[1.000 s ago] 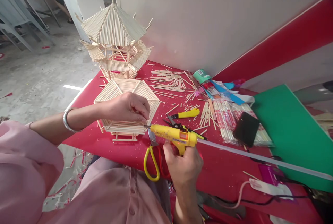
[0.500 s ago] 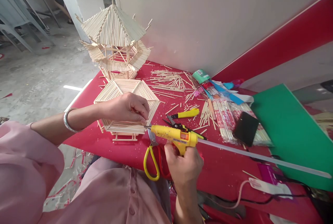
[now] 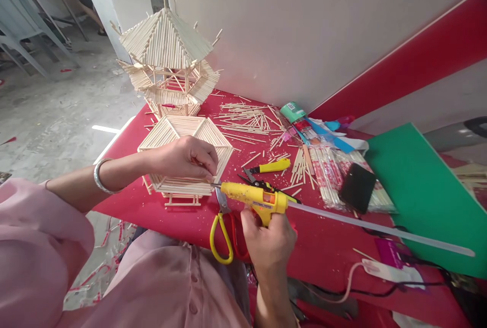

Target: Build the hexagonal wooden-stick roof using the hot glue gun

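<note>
The right hand (image 3: pixel 272 239) is gripping the glue gun (image 3: pixel 243 193) beside the stick platform (image 3: pixel 186 126) on the table (image 3: pixel 319 247); the left hand (image 3: pixel 186 158) is bending over that platform, its pinch unclear. Gluing is apparently proceeding, next probably calling for a steady nozzle (image 3: pixel 215 185)

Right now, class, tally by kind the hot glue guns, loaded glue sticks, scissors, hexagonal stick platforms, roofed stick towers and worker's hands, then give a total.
Yellow hot glue gun: 1
Loaded glue stick: 1
Pair of scissors: 1
Hexagonal stick platform: 1
Roofed stick tower: 1
Worker's hands: 2, left hand and right hand
Total: 7
</note>
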Tool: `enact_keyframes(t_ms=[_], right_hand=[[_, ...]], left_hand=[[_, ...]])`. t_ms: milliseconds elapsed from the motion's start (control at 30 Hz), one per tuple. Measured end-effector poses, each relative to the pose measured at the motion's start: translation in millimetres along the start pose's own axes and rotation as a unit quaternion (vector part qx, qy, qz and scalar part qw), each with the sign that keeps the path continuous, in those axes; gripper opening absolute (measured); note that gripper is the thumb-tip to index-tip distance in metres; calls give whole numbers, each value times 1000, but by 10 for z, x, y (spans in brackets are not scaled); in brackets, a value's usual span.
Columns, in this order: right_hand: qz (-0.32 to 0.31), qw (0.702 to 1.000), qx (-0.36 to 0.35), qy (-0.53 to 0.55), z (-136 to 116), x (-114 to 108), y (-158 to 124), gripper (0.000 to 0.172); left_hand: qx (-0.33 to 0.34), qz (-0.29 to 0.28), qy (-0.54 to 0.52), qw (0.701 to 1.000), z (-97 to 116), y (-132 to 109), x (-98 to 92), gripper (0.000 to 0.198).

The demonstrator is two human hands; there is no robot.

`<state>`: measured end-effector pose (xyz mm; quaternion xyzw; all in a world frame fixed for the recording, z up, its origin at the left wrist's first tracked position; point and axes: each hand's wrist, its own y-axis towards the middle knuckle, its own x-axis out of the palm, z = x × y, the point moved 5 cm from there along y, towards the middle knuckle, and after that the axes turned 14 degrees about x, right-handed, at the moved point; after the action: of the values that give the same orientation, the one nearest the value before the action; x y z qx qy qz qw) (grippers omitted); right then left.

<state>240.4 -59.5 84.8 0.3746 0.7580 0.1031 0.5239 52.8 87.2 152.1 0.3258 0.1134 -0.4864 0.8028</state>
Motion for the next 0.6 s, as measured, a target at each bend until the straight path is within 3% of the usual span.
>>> enact_keyframes(t_ms=[333, 600], right_hand=[[14, 1000, -20, -7, -27, -64, 6, 14], [-40, 998, 38, 31, 133, -54, -8, 33]], left_hand=[[-2, 0, -1, 1000, -6, -7, -4, 9], [9, 3, 0, 1000, -7, -20, 0, 9]])
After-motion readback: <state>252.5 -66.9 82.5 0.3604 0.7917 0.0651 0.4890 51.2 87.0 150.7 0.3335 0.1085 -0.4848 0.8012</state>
